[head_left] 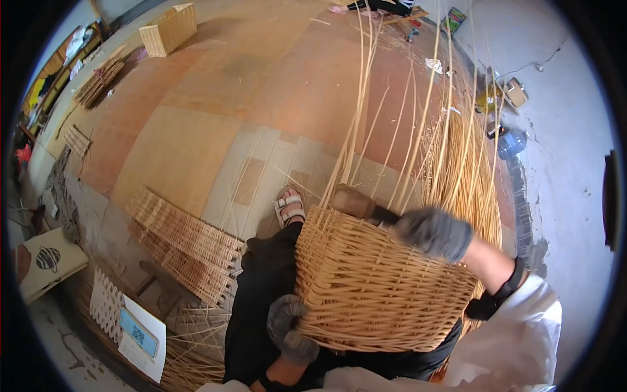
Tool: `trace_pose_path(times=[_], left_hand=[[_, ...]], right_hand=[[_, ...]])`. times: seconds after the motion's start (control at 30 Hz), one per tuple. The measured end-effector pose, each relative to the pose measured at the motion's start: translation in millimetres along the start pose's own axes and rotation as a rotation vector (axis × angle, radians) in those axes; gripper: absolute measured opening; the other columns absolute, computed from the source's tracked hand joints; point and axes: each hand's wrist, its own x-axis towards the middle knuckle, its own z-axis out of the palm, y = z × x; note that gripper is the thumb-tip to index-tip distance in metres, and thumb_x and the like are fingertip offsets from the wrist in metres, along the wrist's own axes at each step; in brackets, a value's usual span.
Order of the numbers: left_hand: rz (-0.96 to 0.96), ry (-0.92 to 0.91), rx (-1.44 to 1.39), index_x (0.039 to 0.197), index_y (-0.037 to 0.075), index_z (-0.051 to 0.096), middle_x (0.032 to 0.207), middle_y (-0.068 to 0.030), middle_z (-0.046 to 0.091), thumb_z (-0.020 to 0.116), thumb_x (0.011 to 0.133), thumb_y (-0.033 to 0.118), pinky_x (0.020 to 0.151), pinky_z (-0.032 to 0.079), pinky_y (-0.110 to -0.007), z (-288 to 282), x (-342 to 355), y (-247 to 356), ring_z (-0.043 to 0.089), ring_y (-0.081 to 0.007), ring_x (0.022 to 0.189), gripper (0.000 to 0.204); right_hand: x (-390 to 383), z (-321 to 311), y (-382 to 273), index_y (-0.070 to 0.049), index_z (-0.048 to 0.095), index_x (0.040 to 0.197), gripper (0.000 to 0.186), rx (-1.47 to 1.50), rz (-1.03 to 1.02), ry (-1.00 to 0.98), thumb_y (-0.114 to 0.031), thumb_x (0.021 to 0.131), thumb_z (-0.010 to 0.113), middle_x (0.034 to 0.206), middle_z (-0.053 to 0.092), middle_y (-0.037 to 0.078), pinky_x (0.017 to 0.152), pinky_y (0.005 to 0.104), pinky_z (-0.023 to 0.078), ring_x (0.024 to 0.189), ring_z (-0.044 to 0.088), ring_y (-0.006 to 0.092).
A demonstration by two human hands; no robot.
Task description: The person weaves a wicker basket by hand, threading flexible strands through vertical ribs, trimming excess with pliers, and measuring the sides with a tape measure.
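Note:
A woven wicker basket lies tilted across my lap, with long loose canes rising from its far edge. My left hand, in a grey glove, is closed round the basket's lower left corner. My right hand, also gloved and smeared by motion, is over the basket's far right edge. It grips a tool with a dark handle and a broad brown end; blur hides its exact kind. The tool's end is at the basket's upper rim.
A big bundle of canes lies along the right wall. Woven panels rest on the floor at left, near a white printed sheet. Farther off are a finished basket, a cane bundle and a blue water bottle.

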Motion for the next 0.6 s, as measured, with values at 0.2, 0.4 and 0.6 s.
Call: trace_pose_path(times=[0.2,0.4,0.6], left_hand=[[-0.019,-0.080,0.070,0.087,0.003,0.053,0.090,-0.0123,0.051,0.027,0.088,0.050,0.070,0.044,-0.033,4,17,24,0.053,-0.0228,0.080,0.053],[-0.016,0.031,-0.001,0.083,0.002,0.053,0.085,-0.0118,0.051,0.030,0.088,0.048,0.068,0.044,-0.032,-1,6,16,0.052,-0.0220,0.078,0.052],[0.085,0.016,-0.047,0.082,0.001,0.052,0.086,-0.0134,0.051,0.033,0.088,0.046,0.067,0.044,-0.033,4,6,13,0.052,-0.0218,0.076,0.049]], right_hand=[[10,29,-55,-0.003,0.053,0.094,0.015,0.789,-0.338,0.416,-0.014,0.084,0.048,0.064,0.055,0.003,0.051,0.0180,0.045,0.059,0.054,0.0099],[4,28,-89,0.000,0.056,0.097,0.022,0.434,0.018,-0.305,-0.016,0.086,0.046,0.072,0.057,0.008,0.054,0.0306,0.046,0.059,0.054,0.0138],[-36,58,3,-0.005,0.058,0.095,0.022,-0.538,-0.073,0.049,-0.022,0.087,0.047,0.065,0.054,0.003,0.043,0.0249,0.041,0.049,0.051,0.0124]])
